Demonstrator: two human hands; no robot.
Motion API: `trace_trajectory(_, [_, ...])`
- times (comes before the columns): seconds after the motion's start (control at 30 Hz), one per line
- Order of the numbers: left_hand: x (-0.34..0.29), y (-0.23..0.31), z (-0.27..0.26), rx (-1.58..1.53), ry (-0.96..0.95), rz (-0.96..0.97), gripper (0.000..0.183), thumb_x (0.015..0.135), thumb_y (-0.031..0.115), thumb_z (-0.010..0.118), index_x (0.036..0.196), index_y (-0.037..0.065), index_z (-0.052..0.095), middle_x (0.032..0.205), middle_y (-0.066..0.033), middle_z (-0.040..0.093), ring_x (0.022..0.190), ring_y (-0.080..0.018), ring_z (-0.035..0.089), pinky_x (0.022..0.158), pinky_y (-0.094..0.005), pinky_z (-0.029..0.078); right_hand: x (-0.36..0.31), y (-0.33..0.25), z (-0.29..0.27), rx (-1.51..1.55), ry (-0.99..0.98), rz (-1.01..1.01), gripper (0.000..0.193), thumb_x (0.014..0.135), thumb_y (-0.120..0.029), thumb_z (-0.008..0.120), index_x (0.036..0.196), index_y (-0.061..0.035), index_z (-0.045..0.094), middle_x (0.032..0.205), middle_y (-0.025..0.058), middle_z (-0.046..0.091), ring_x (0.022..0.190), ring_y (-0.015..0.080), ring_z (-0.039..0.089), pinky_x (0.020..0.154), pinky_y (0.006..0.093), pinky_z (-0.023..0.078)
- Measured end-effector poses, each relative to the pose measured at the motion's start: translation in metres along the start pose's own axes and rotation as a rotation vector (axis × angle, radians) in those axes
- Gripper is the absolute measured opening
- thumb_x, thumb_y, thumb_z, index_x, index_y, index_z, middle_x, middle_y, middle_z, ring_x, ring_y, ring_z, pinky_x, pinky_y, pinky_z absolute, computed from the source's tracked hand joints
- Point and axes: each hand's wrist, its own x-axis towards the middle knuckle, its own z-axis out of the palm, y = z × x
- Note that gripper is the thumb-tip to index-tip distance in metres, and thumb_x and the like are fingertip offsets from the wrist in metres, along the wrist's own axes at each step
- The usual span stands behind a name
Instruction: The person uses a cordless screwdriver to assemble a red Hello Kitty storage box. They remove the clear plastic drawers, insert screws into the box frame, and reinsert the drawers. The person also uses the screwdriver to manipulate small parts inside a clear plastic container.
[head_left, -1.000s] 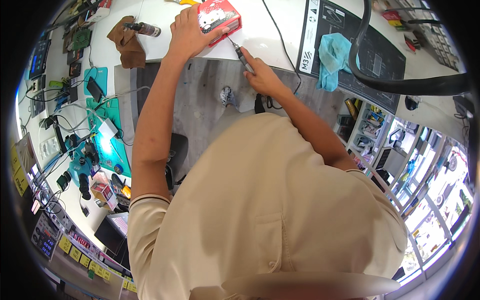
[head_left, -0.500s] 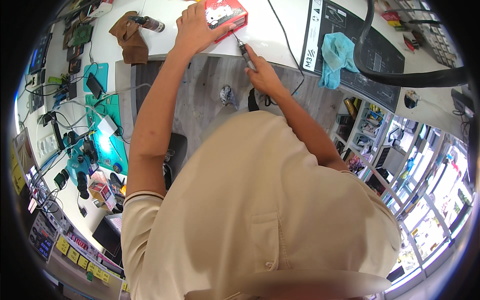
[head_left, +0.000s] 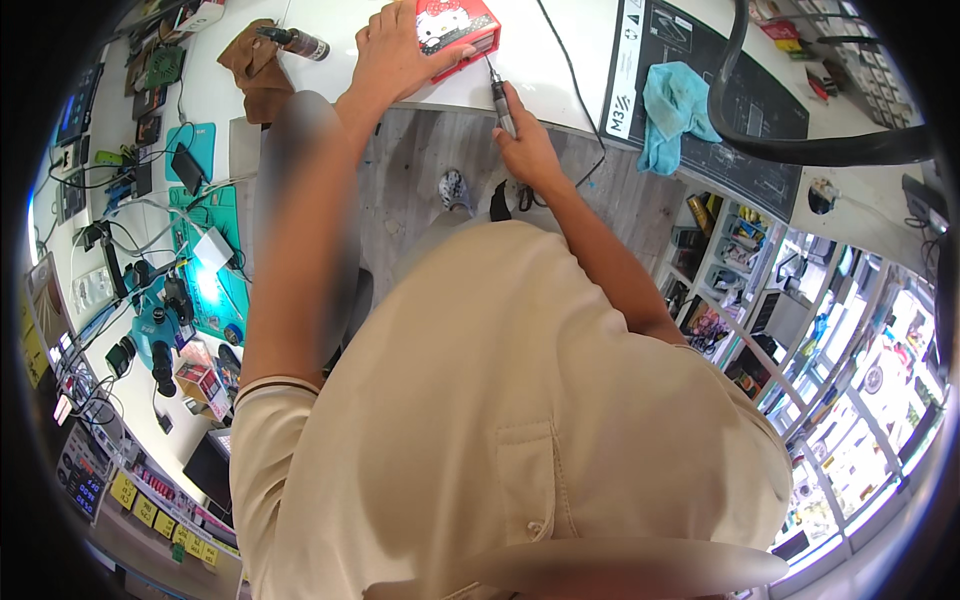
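Note:
A red box with a cartoon cat face on top lies near the front edge of the white table. My left hand is on its left side, fingers spread and thumb along the near side, steadying it. My right hand is closed around a slim grey pen-shaped tool with a thin metal tip. That tip points up at the near right side of the box; whether it touches is too small to tell. A blurred dark patch covers part of my left forearm.
Left of the box lie a brown cloth and a small dark bottle. A black cord runs over the table edge. On the right, a light blue cloth rests on a black mat, beside a thick black arm.
The tool and my right hand have shifted a little to the right, its tip moving along the box's near side. My left hand stays on the box. A blur appears over my left forearm.

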Motion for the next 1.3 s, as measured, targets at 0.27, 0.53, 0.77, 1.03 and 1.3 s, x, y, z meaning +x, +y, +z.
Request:
trace_trajectory(0.27, [0.002, -0.002, 0.006, 0.029, 0.046, 0.047, 0.106, 0.08, 0.061, 0.086, 0.153, -0.002, 0.043, 0.144, -0.0263, 0.055, 0.137, -0.0439, 0.052, 0.116, -0.0576, 0.039, 0.0, 0.005, -0.015, -0.06, -0.065, -0.122, 0.081, 0.101, -0.013, 0.063, 0.174, -0.0222, 0.03, 0.136, 0.0314, 0.064, 0.126, 0.0452, 0.063, 0.109, 0.0481, 0.048])
trace_trajectory(0.53, [0.002, -0.003, 0.007, 0.046, 0.04, 0.041, 0.104, 0.08, 0.061, 0.086, 0.153, -0.001, 0.044, 0.144, -0.0256, 0.055, 0.136, -0.043, 0.052, 0.115, -0.0568, 0.039, 0.002, 0.001, -0.019, -0.119, -0.123, -0.131, 0.078, 0.1, -0.014, 0.061, 0.172, -0.0248, 0.035, 0.127, 0.0277, 0.064, 0.122, 0.0456, 0.063, 0.108, 0.051, 0.048])
trace_trajectory(0.77, [0.002, -0.001, 0.004, 0.028, 0.04, 0.047, 0.104, 0.08, 0.061, 0.086, 0.152, -0.001, 0.044, 0.144, -0.0256, 0.055, 0.136, -0.0432, 0.052, 0.116, -0.057, 0.039, 0.002, 0.002, -0.016, -0.156, -0.127, -0.174, 0.077, 0.098, -0.013, 0.061, 0.17, -0.0261, 0.039, 0.125, 0.0264, 0.065, 0.121, 0.0445, 0.063, 0.108, 0.0491, 0.048])
trace_trajectory(1.03, [0.002, -0.003, 0.003, 0.014, 0.023, 0.031, 0.106, 0.081, 0.061, 0.085, 0.154, -0.002, 0.043, 0.145, -0.0264, 0.055, 0.138, -0.0442, 0.051, 0.118, -0.0581, 0.037, -0.003, -0.003, -0.013, 0.056, -0.038, -0.025, 0.08, 0.098, -0.014, 0.065, 0.172, -0.0245, 0.037, 0.14, 0.0279, 0.064, 0.131, 0.0432, 0.062, 0.112, 0.0469, 0.047])
trace_trajectory(1.3, [0.003, 0.001, 0.004, 0.024, 0.007, 0.013, 0.105, 0.081, 0.061, 0.085, 0.154, -0.002, 0.043, 0.144, -0.0251, 0.056, 0.138, -0.0426, 0.053, 0.117, -0.058, 0.038, -0.001, 0.002, -0.012, -0.126, -0.042, -0.182, 0.078, 0.098, -0.011, 0.06, 0.171, -0.0252, 0.038, 0.126, 0.0292, 0.065, 0.12, 0.0462, 0.064, 0.108, 0.0509, 0.049])
